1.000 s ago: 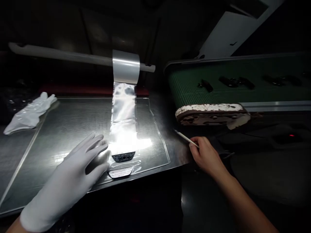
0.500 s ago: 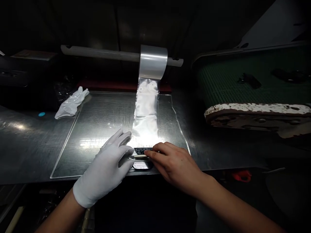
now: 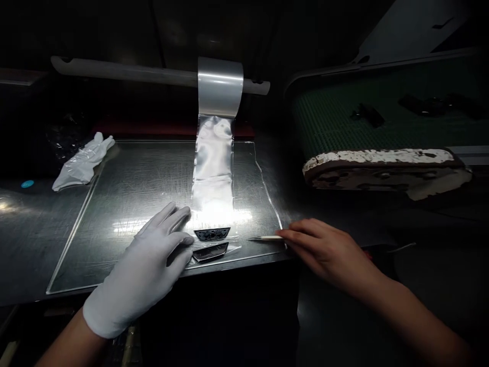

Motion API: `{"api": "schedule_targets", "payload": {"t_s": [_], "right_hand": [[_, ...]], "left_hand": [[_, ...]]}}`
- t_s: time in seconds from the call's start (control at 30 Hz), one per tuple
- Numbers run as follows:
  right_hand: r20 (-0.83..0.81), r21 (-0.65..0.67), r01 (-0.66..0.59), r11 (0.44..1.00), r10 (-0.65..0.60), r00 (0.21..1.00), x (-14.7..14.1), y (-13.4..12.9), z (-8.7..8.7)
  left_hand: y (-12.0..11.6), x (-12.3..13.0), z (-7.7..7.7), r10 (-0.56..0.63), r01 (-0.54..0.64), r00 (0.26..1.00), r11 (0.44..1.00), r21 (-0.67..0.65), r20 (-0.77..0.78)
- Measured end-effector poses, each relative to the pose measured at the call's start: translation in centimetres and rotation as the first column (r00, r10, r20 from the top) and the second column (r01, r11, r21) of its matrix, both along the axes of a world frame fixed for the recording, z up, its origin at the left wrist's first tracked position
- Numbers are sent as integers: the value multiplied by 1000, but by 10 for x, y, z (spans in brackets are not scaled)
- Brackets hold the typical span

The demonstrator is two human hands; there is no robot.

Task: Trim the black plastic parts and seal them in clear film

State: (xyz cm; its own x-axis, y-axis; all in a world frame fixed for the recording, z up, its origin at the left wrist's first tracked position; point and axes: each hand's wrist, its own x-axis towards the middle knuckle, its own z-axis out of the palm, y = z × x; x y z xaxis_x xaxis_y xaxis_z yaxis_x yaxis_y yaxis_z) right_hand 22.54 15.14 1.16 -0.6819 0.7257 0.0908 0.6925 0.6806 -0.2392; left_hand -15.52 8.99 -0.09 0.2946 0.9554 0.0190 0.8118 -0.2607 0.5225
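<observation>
My left hand (image 3: 141,270), in a white glove, rests on the glass sheet with its fingers spread. Its thumb tip is at the left end of a glossy dark trapezoid-shaped part (image 3: 210,252), which sits on a clear piece of film. Just behind lies a similar dark part (image 3: 212,234) with a patterned face, at the front end of the clear film strip (image 3: 214,163). To the right, my bare right hand (image 3: 321,250) pinches the pale handle of a thin craft knife (image 3: 267,238). The blade points left and is apart from both parts.
The film comes off a roll (image 3: 220,89) on a grey bar (image 3: 126,70) behind the glass sheet (image 3: 145,178). A crumpled white glove (image 3: 84,160) lies at the left. On the right stands a green conveyor belt (image 3: 336,127) with several black parts on it.
My right hand has moved right with the knife, off the film. The two dark parts now show apart, the nearer one tilted. The view has shifted to the right.
</observation>
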Motion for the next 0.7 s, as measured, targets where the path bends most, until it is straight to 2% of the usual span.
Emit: {"api": "schedule_targets", "payload": {"t_s": [0.13,0.23,0.3,0.4,0.47,0.53,0.6,0.7], "right_hand": [[14,86,99,991,-101,995,54,-4,-4],[-71,106,221,969,-215,974,65,-9,-16],[-120,124,315,941,-301,946,61,-9,-28],[-157,157,402,902,-379,912,51,-4,-45],[-177,169,425,889,-397,901,45,1,-50],[-210,176,431,885,-394,895,35,5,-48],[-254,173,401,900,-352,901,17,4,-41],[-299,117,229,966,-186,936,-26,-5,-27]], "left_hand": [[-3,-2,0,10,-10,1000,1000,16,13],[-5,7,6,-32,28,999,995,94,41],[-7,19,11,-78,78,997,989,127,-12],[-8,38,15,-120,137,980,985,102,-157],[-8,46,16,-125,147,969,985,89,-215],[-9,48,16,-120,143,960,987,72,-254],[-10,48,15,-120,139,956,989,52,-269],[-10,46,14,-113,127,966,991,48,-232]]}}
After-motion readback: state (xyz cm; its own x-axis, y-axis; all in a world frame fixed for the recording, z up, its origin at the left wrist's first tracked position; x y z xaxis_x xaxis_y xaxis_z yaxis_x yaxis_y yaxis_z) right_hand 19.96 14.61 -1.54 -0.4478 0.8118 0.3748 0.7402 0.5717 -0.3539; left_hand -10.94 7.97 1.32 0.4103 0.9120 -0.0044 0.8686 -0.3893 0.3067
